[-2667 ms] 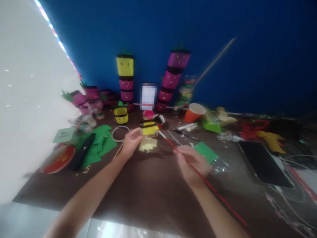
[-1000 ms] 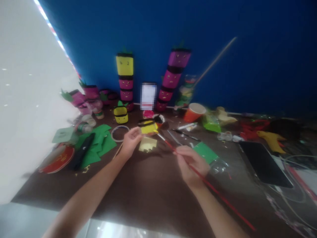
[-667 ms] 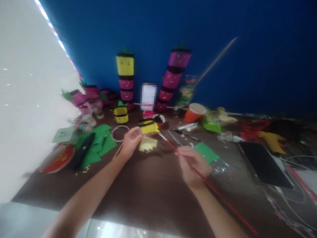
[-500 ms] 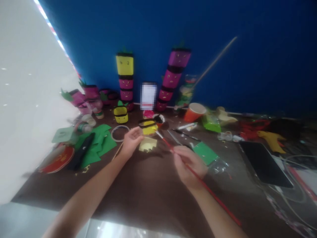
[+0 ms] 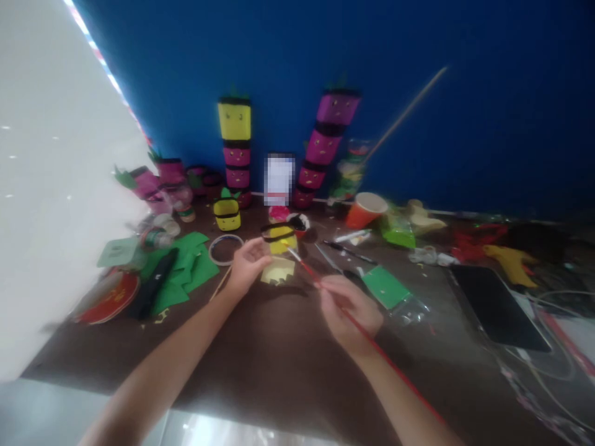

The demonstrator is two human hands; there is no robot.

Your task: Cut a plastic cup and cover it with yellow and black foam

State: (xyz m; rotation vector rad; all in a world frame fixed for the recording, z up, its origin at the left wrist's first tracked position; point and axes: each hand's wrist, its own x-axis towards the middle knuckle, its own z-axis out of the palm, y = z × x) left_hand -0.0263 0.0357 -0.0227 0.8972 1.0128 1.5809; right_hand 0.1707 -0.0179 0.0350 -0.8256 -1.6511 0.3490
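Note:
My left hand (image 5: 248, 266) is closed, its fingers at the left side of a small yellow cup (image 5: 284, 241) with a black rim. The cup is tilted and its lower part is blurred. My right hand (image 5: 351, 306) grips a red-handled paintbrush (image 5: 309, 271) like a pen. The brush's yellow tip touches the front of the cup. Just below lies a pale yellow scrap (image 5: 277, 271) with a jagged edge. Behind the cup stands a small paint pot (image 5: 302, 226) with dark contents, next to a pink pot (image 5: 279, 214).
Stacked purple and yellow faced cups (image 5: 237, 155) stand along the blue wall, with another stack (image 5: 323, 148) leaning there. A tape roll (image 5: 225, 249) and green sheets (image 5: 186, 272) lie left. An orange cup (image 5: 366, 210), green square (image 5: 385, 287), and dark tablet (image 5: 499, 308) lie right.
My right hand has shifted slightly left, carrying the brush tip leftward across the cup's front. The cup has turned or moved a little right. My left hand stays nearly in place.

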